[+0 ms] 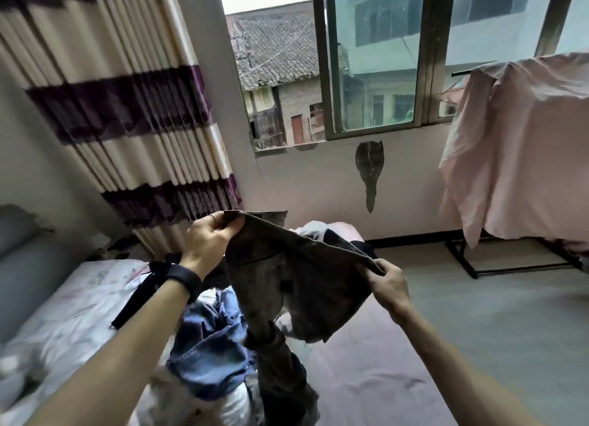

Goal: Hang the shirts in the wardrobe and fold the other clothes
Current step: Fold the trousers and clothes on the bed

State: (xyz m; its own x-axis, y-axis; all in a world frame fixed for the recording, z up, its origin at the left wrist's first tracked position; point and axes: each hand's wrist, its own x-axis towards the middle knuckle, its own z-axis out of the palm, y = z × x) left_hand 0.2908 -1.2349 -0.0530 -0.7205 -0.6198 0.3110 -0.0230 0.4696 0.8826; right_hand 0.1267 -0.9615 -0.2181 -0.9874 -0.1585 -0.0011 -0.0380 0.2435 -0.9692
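Trousers (287, 275), dark brown, hang over the bed (382, 346). Left hand (208, 240) and right hand (387, 282) each pinch 1 waistband corner, probably stretching it flat for folding.

Trousers (287, 275) leg cut by bottom edge; denim garment (207, 355) partly hidden behind them; pink cloth (526, 145) cut by right edge

Single head-worn wide-angle camera is looking forward and down across the bed (398, 362) toward the window (376, 74) wall, sitting close above the left hand (210, 244) and right hand (387, 285).
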